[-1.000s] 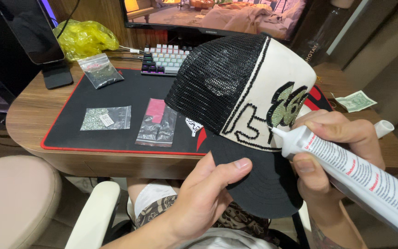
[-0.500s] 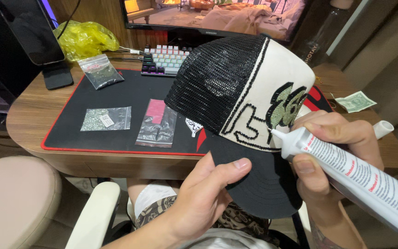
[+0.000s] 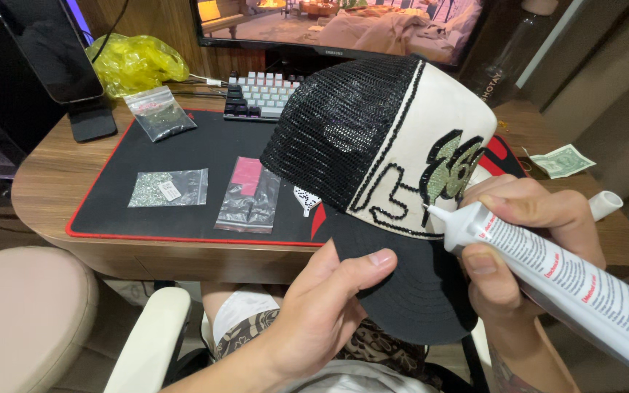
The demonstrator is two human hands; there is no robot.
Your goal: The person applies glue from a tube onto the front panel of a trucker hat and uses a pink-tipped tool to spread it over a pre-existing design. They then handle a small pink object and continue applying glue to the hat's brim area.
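Black mat on the desk, small clear bags at left. Left hand closed on the cap brim, cap raised over the desk edge. Right hand gripping a white glue tube, nozzle touching the cap's front panel.

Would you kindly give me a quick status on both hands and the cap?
Left hand grips black brim of black-mesh, cream-front cap. Right hand holds white glue tube, nozzle at green rhinestone patch. Nothing obstructing.

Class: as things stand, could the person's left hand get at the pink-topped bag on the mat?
Probably not at once: the left hand grips the cap's brim. The pink-topped bag lies uncovered nearby.
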